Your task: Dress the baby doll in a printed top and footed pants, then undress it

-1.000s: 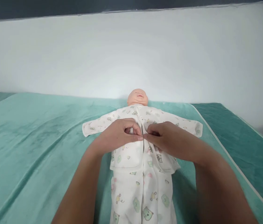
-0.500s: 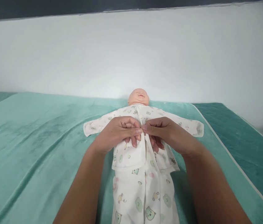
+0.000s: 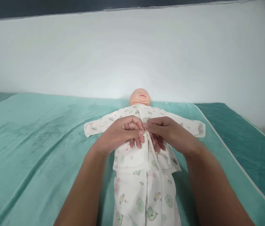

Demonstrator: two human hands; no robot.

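Observation:
A baby doll lies on its back, its head toward the wall and its arms stretched to the sides. It wears a white baby shirt with small animal prints and matching pants. Over the chest, my left hand pinches the shirt's front edge between thumb and index finger. From the other side my right hand pinches the same front opening, its fingertips meeting the left ones. A small pale button shows just below the thumbs. Below the hands the two shirt fronts hang apart.
A light green blanket with creases lies under the doll. Darker green cloth shows at the right, past a pale edge seam. A white wall rises behind the doll's head.
Both hands stay at the shirt front with only small finger shifts. The button below the thumbs has come more into sight.

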